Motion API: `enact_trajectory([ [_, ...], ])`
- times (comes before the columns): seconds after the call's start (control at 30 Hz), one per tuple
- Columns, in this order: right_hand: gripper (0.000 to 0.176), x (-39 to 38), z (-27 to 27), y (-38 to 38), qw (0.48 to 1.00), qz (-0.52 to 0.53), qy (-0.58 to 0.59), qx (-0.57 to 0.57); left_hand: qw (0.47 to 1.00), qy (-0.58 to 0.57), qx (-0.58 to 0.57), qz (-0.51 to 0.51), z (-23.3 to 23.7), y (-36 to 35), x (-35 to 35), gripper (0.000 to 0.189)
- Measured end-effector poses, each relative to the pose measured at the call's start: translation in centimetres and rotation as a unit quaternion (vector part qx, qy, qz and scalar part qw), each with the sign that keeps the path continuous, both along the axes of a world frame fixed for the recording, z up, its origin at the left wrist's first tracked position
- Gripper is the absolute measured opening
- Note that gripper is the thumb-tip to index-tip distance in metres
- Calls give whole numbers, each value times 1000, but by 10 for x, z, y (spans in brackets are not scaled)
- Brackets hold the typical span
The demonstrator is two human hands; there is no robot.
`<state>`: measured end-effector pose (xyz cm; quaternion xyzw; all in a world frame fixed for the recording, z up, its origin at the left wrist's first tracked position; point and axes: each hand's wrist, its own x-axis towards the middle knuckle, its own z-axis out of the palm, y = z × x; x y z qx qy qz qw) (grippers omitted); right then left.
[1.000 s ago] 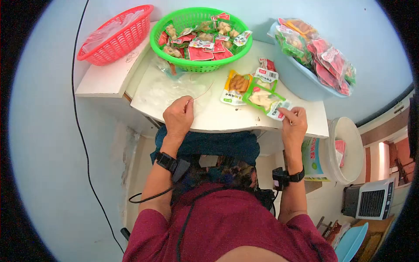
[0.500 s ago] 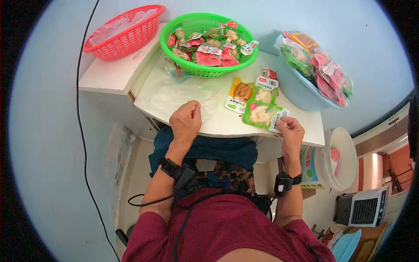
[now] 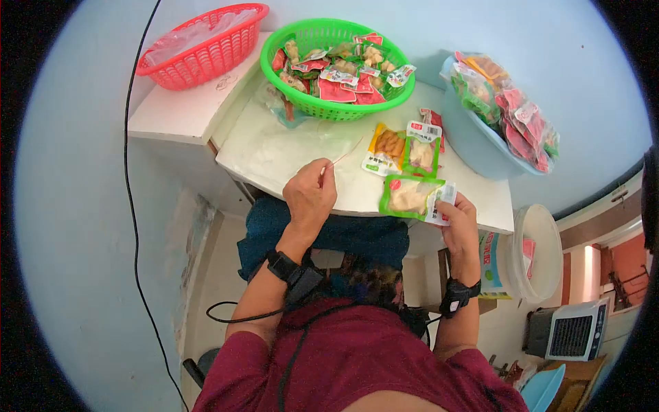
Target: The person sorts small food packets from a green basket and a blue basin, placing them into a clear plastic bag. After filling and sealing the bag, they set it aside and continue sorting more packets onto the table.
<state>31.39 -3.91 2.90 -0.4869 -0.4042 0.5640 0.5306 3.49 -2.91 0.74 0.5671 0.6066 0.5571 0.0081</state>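
The green-edged pouch (image 3: 410, 197) in the right hand (image 3: 458, 218) has slid toward the person, now clear of the yellow-edged pouch (image 3: 386, 149) and lying on its near side, less slanted. That uncovers most of the second green-edged pouch (image 3: 421, 149), just right of the yellow-edged one. The left hand (image 3: 310, 196) sits slightly closer to the yellow-edged pouch's left side.

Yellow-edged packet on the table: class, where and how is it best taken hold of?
I would pinch the yellow-edged packet by the left part of its white near end, coming from the person's left. That end lies flat and uncovered, pointing towards the person, while a green-edged packet crowds its right side and the packet in the right hand is close to its near right corner.
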Motion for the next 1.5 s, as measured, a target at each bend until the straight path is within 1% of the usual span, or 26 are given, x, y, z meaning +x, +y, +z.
enact_trajectory([
  [0.07,29,-9,4,-3,999,7,43,14,1000,15,-6,-1,-2,0,1,8],
  [0.17,31,-31,15,-8,996,18,86,35,1000,-10,12,-14,2,-1,9,8],
  [0.27,32,-50,20,-12,989,28,143,31,999,-21,19,-26,2,-2,15,9],
  [0.4,32,-69,21,-12,981,41,187,29,999,-21,16,-23,3,-4,19,7],
  [0.5,33,-65,14,-4,982,39,182,39,999,-40,1,-15,10,-8,15,9],
  [0.6,34,-62,16,-1,988,11,149,41,998,-57,6,-29,9,-7,10,13],
  [0.7,34,-68,20,-3,984,27,172,37,995,-60,46,-70,8,-6,17,11],
  [0.8,34,-72,9,1,982,49,178,32,994,-58,38,-85,9,-8,25,10],
  [0.9,34,-84,4,1,979,75,186,36,991,-52,52,-112,12,-8,29,11],
  [1.07,36,-105,0,4,970,108,215,37,991,-6,45,-126,17,-13,35,14],
  [1.2,31,-117,-11,14,963,121,240,16,988,-18,8,-151,18,-16,40,16],
  [1.27,28,-125,-10,18,963,134,234,-3,987,-12,17,-157,18,-17,42,15],
  [1.37,24,-135,-18,27,952,181,248,-16,986,-18,47,-159,13,-13,40,15],
  [1.47,22,-141,-12,27,948,199,231,-92,986,-42,56,-149,7,-7,31,15],
  [1.5,21,-143,-13,27,967,172,180,-53,987,-52,53,-144,7,-6,28,15],
])
